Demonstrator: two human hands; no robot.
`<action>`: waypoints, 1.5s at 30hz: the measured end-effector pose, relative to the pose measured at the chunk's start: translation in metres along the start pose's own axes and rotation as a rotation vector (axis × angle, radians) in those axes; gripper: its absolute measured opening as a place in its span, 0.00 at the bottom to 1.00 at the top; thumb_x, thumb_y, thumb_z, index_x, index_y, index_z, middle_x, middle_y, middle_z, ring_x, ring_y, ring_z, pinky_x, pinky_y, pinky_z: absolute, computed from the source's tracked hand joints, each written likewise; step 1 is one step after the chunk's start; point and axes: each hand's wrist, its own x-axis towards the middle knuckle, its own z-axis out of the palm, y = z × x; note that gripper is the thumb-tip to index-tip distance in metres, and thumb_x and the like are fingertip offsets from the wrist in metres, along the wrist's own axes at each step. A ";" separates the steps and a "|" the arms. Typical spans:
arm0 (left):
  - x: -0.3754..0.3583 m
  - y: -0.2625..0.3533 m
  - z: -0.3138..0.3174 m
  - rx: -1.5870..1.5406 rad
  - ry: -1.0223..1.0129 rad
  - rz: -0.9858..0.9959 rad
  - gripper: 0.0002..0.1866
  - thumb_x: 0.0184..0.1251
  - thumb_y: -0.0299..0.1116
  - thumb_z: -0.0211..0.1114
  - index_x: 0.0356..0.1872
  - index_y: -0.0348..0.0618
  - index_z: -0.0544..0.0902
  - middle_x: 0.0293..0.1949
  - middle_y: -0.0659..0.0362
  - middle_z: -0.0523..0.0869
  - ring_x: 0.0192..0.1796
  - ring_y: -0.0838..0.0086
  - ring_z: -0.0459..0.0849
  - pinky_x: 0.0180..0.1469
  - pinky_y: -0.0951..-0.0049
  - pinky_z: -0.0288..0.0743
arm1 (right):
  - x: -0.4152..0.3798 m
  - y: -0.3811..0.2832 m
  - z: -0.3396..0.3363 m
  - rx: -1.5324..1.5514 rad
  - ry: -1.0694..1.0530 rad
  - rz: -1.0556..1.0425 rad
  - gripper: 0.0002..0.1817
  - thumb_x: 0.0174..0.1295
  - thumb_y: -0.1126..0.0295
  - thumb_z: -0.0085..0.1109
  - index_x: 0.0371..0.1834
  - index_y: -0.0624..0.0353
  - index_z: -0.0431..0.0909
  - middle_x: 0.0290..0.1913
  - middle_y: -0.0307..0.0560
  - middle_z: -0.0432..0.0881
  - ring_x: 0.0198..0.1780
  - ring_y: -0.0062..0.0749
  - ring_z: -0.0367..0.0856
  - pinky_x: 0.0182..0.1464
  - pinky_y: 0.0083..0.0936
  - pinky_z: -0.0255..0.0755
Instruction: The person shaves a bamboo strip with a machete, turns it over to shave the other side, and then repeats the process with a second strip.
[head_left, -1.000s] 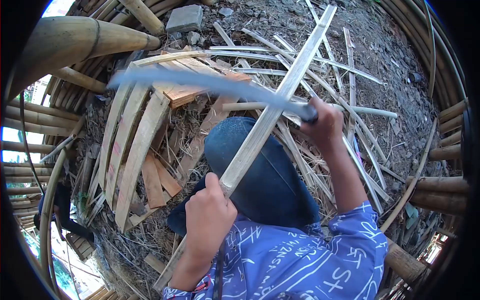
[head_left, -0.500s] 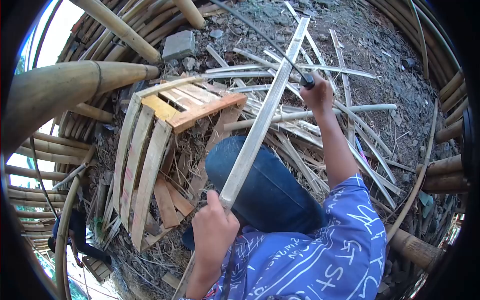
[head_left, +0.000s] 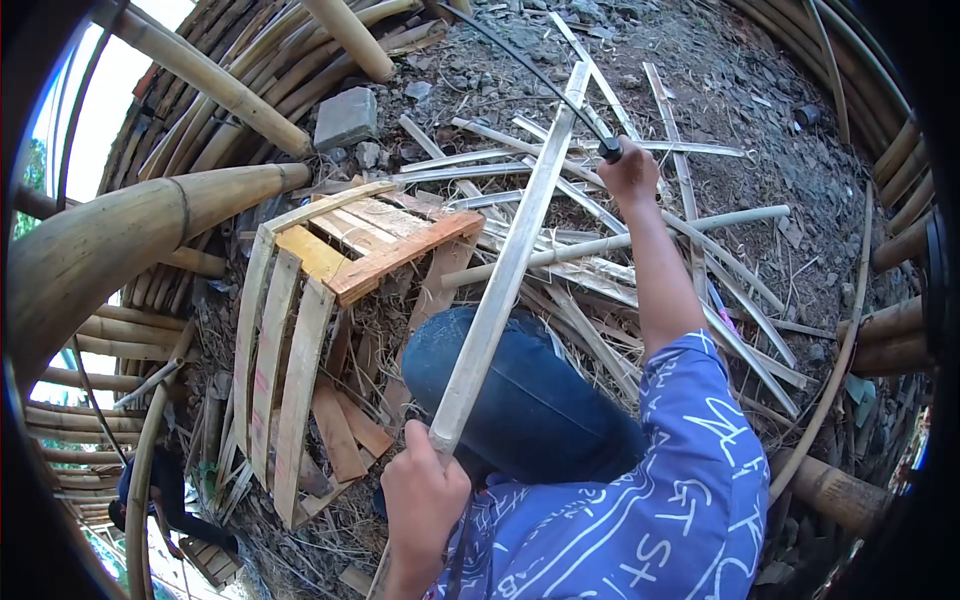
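My left hand point(head_left: 428, 500) is closed round the lower end of a long split bamboo strip point(head_left: 508, 262). The strip slants up and away across my bent knee, pale inner face showing. In my right hand point(head_left: 632, 172), fingers wrapped tight, is the black handle of a long-bladed knife point(head_left: 548, 82). Its thin dark blade reaches up and left from the fist and crosses the strip's far end in this view. Beyond the knee, several more split bamboo strips point(head_left: 690, 170) and a round bamboo pole point(head_left: 620, 240) lie crisscrossed on the ground.
A wooden slatted crate point(head_left: 410, 250) lies left of my knee. Behind it are a grey block point(head_left: 346, 118) and thick bamboo poles point(head_left: 190, 215) jutting in from the left. Stacked bamboo point(head_left: 900, 240) lines the right side. Another person point(head_left: 160, 490) is at the lower left.
The far end of the bamboo strip has shifted left and down, and the knife's blade has swung a little. Both hands keep their hold. The whole view has shifted slightly.
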 end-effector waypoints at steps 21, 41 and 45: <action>0.010 -0.006 0.007 -0.161 -0.023 0.012 0.07 0.54 0.24 0.52 0.35 0.34 0.69 0.21 0.36 0.78 0.30 0.39 0.79 0.32 0.45 0.71 | -0.046 -0.003 -0.066 0.191 0.134 -0.416 0.06 0.43 0.74 0.59 0.26 0.55 0.74 0.19 0.51 0.77 0.23 0.50 0.79 0.27 0.41 0.72; 0.007 -0.039 0.006 -0.131 0.065 -0.066 0.08 0.54 0.25 0.52 0.37 0.37 0.70 0.22 0.36 0.77 0.31 0.38 0.78 0.32 0.45 0.69 | -0.065 0.046 -0.062 0.822 -0.086 0.429 0.06 0.48 0.77 0.57 0.19 0.60 0.70 0.15 0.38 0.71 0.14 0.22 0.69 0.17 0.23 0.61; 0.007 -0.040 0.009 -0.162 0.069 -0.089 0.09 0.56 0.26 0.53 0.38 0.37 0.71 0.23 0.36 0.77 0.33 0.37 0.78 0.32 0.46 0.68 | -0.097 0.012 -0.079 0.979 -0.135 0.409 0.06 0.48 0.80 0.56 0.21 0.60 0.70 0.14 0.37 0.70 0.13 0.20 0.69 0.14 0.20 0.61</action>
